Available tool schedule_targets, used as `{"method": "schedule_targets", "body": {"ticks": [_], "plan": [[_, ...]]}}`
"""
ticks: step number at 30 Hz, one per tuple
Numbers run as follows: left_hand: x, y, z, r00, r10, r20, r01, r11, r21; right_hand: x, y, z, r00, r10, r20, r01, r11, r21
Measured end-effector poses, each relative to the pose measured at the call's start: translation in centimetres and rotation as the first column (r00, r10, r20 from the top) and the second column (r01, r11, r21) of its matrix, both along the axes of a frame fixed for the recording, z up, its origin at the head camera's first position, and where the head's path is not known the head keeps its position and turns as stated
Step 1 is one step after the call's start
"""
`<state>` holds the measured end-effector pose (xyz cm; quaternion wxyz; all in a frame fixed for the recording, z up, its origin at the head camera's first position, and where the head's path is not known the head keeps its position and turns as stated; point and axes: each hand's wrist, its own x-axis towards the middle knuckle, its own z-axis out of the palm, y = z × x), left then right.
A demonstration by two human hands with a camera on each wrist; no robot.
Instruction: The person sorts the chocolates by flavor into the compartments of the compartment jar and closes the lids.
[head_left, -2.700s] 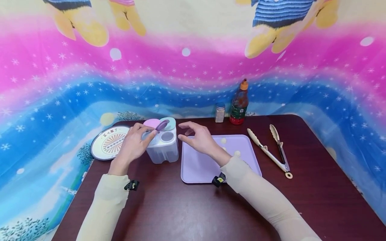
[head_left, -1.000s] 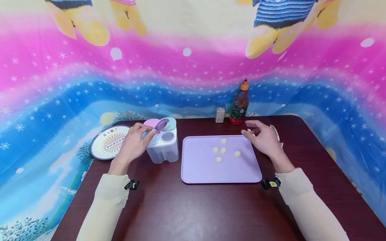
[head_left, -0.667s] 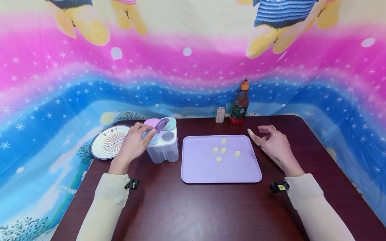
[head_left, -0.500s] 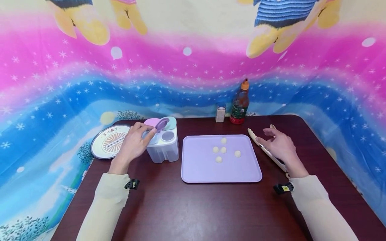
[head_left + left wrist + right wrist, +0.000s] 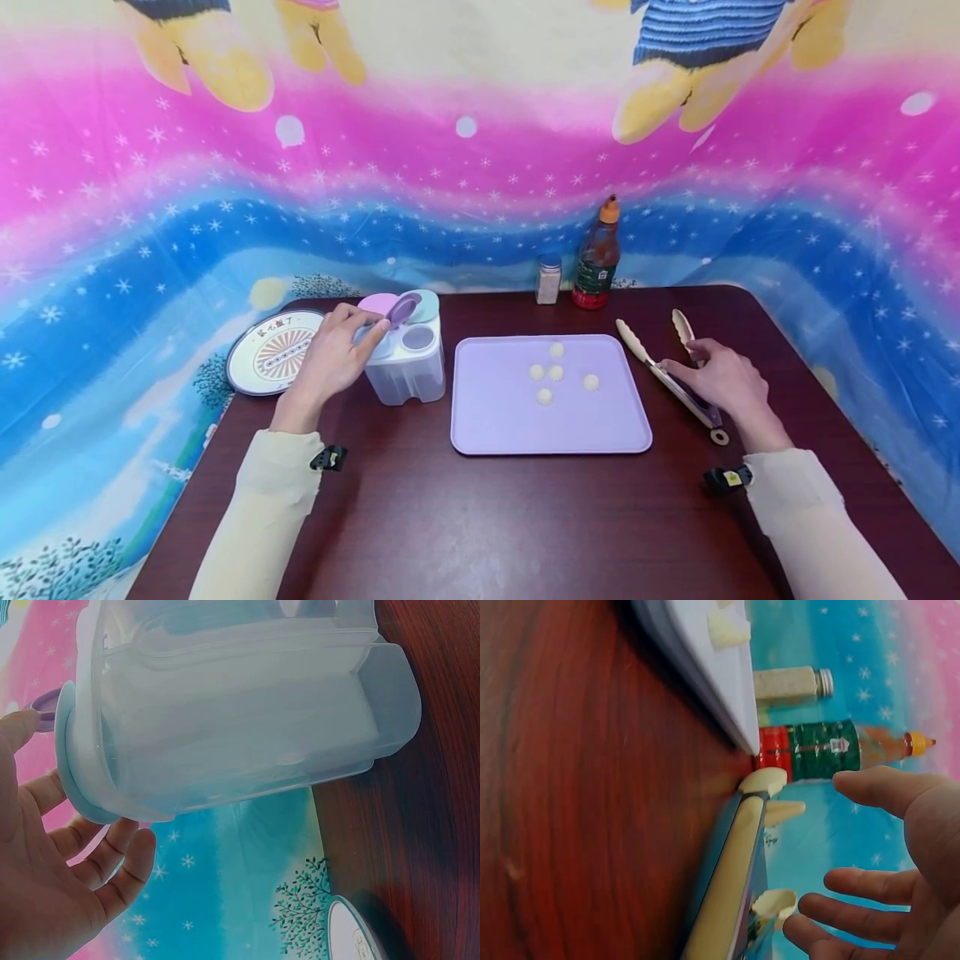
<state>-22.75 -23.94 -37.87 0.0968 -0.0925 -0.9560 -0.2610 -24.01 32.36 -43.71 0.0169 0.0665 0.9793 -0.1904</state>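
My left hand (image 5: 332,360) holds the raised purple lid (image 5: 403,309) of a clear plastic storage container (image 5: 408,382) with several coloured round lids. In the left wrist view the thumb lies at the purple lid (image 5: 46,705), while the other fingers spread near a light blue lid (image 5: 69,765). Beneath the raised lid shows a round opening (image 5: 417,337). My right hand (image 5: 726,382) is over the spread tongs (image 5: 672,385), thumb near one arm and fingers near the other. The right wrist view shows its fingers apart, beside the tongs (image 5: 731,874), with nothing between them.
Several small pale balls lie on a lilac tray (image 5: 510,433) mid-table. Behind it stand a sauce bottle (image 5: 596,262) with an orange cap and a small shaker jar (image 5: 548,282). A patterned plate (image 5: 262,362) sits left of the container, near the table's edge.
My right hand has moved from beside the container, across the tray, to the tongs on the right and lowered over their arms. The left hand has stayed at the purple lid.
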Motion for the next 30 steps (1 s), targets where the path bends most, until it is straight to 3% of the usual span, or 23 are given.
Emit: {"method": "schedule_targets", "body": {"ticks": [21, 30], "plan": [[-0.1, -0.1, 0.0, 1.0, -0.007, -0.006, 0.007, 1.0, 0.008, 0.4, 2.2, -0.8, 0.988, -0.072, 0.138, 0.065, 0.996, 0.054], [-0.2, -0.2, -0.1, 1.0, -0.011, -0.006, 0.012, 1.0, 0.003, 0.0, 2.4, -1.1, 0.974, -0.04, 0.221, 0.018, 0.995, 0.102]]}}
